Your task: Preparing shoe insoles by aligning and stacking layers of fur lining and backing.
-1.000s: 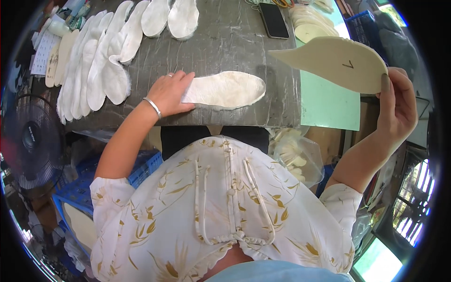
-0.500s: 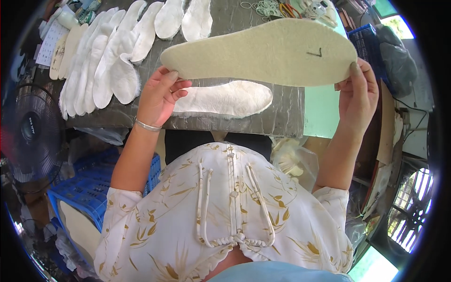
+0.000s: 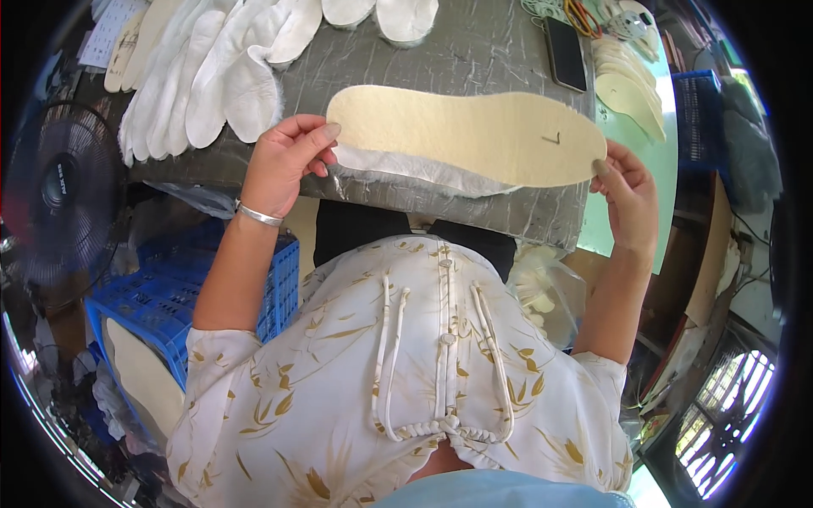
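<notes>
A cream insole (image 3: 466,131) with a small dark mark near its right end is stretched level between my hands. My left hand (image 3: 290,157) pinches its left end between thumb and fingers. At the other end, my right hand (image 3: 625,182) grips the tip the same way. Beneath the cream insole lies a white fleecy insole (image 3: 423,172) on the dark table, mostly covered by it; only its near edge shows. Whether the two touch, I cannot tell.
White fleecy insoles (image 3: 216,85) lie in a row at the table's left. A phone (image 3: 565,55) and a stack of cream insoles (image 3: 631,93) are at the far right. On the left stand a fan (image 3: 63,190) and a blue crate (image 3: 161,296).
My hands have brought the cream insole nearer, down over the white fleecy one, which it now mostly hides. The view has shifted, bringing the phone and insole stack into sight.
</notes>
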The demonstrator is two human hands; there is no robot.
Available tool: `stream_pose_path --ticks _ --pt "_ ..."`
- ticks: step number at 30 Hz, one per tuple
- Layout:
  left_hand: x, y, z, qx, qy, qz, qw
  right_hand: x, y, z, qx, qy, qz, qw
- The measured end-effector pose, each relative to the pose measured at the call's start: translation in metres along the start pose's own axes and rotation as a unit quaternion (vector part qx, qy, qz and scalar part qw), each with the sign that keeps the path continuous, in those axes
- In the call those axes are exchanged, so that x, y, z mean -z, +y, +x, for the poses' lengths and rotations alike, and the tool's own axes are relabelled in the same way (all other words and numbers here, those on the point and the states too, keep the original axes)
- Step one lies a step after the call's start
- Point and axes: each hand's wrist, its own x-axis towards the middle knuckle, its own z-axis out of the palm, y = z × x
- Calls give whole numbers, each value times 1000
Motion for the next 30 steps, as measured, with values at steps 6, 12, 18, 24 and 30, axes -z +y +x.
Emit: stream_pose_path --ticks 6,12,18,24,30 --pt "1 -30 -19 15 40 47 998 -7 21 -23 -52 29 -128 990" --pt "-7 -48 -20 25 76 75 994 -13 17 -35 -50 46 -153 986" --pt "6 -53 -9 -28 86 111 990 -23 12 -24 -53 25 -161 985" --pt "14 -53 -2 -8 75 141 987 -30 14 -14 -83 24 -155 984" --pt "17 -54 0 0 66 147 987 -30 16 -10 -96 22 -153 983"
